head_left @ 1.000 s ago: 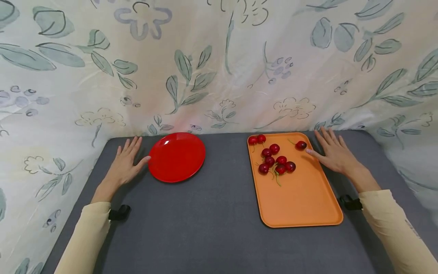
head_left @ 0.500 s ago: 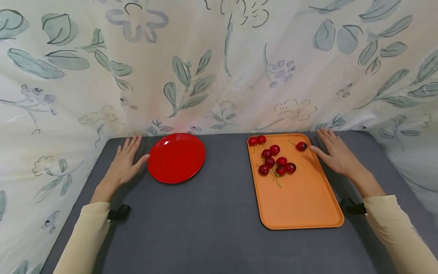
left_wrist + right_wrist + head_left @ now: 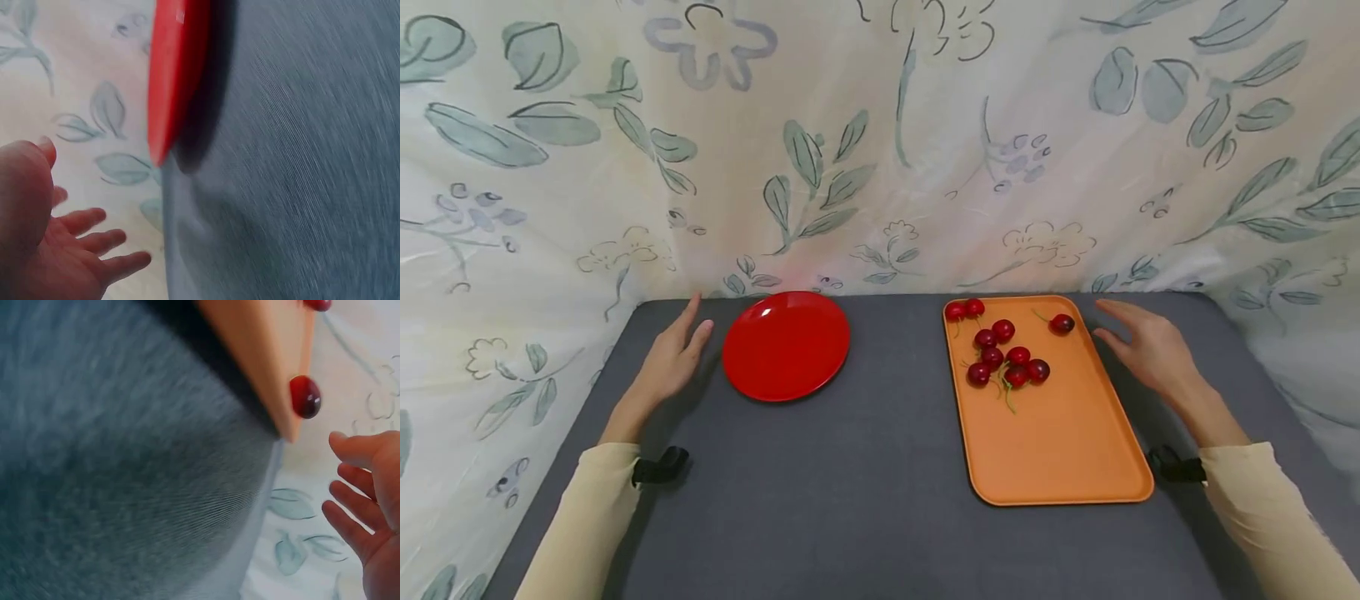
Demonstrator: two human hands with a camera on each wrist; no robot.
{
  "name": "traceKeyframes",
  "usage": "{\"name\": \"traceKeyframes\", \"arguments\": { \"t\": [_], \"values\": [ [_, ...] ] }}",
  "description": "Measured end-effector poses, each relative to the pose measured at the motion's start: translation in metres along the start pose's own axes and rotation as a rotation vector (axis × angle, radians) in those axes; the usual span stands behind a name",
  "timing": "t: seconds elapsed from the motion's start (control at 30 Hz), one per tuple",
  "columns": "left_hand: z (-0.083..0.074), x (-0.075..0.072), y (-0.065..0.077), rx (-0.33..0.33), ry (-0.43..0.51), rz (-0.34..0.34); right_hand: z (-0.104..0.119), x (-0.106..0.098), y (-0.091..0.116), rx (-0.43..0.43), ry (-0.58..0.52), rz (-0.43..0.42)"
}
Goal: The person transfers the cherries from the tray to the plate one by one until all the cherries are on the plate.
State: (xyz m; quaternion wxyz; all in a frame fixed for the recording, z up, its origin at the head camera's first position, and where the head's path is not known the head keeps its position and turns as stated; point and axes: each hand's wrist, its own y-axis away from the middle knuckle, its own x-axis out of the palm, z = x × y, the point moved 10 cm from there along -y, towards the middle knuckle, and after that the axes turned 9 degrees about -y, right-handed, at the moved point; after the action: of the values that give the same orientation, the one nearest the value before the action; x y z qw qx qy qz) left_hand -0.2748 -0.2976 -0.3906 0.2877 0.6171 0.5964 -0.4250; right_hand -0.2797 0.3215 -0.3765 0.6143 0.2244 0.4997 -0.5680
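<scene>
To the left of a round red plate (image 3: 786, 346), my left hand (image 3: 670, 354) hovers apart from it, turned thumb up with fingers extended. In the left wrist view its fingers spread loosely and hold nothing. My right hand (image 3: 1153, 350) is just right of an orange tray (image 3: 1060, 450), fingers relaxed and a little bent, with nothing in them. A lone dark red cherry (image 3: 1062, 324) lies near the tray's upper right corner, closest to that hand. Several more cherries (image 3: 1017, 375) with green stems cluster in the tray's upper left part.
A dark grey cloth (image 3: 820, 500) covers the table. Behind and to the left hangs a pale curtain (image 3: 850, 125) printed with leaves and flowers, meeting the table's far edge. Dark bands (image 3: 660, 465) sit at both wrists.
Both hands have turned from palm down to thumb up, lifting off the cloth. The left thumb has drawn away from the plate, and the right hand from the tray's edge. Plate, tray and cherries stay put.
</scene>
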Motion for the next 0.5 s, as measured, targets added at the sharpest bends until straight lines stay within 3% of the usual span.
{"name": "traceKeyframes", "arguments": {
  "t": [0.13,0.4,0.5],
  "values": [
    [-0.005,-0.002,0.001,-0.041,0.103,-0.018,0.011,-0.01,0.006,-0.018,-0.015,-0.075],
    [-0.005,-0.001,0.003,-0.129,0.309,-0.004,0.045,-0.015,0.017,-0.042,-0.062,-0.097],
    [-0.002,0.002,0.004,-0.196,0.372,0.004,0.06,-0.014,0.021,-0.062,-0.077,-0.115]
  ]
}}
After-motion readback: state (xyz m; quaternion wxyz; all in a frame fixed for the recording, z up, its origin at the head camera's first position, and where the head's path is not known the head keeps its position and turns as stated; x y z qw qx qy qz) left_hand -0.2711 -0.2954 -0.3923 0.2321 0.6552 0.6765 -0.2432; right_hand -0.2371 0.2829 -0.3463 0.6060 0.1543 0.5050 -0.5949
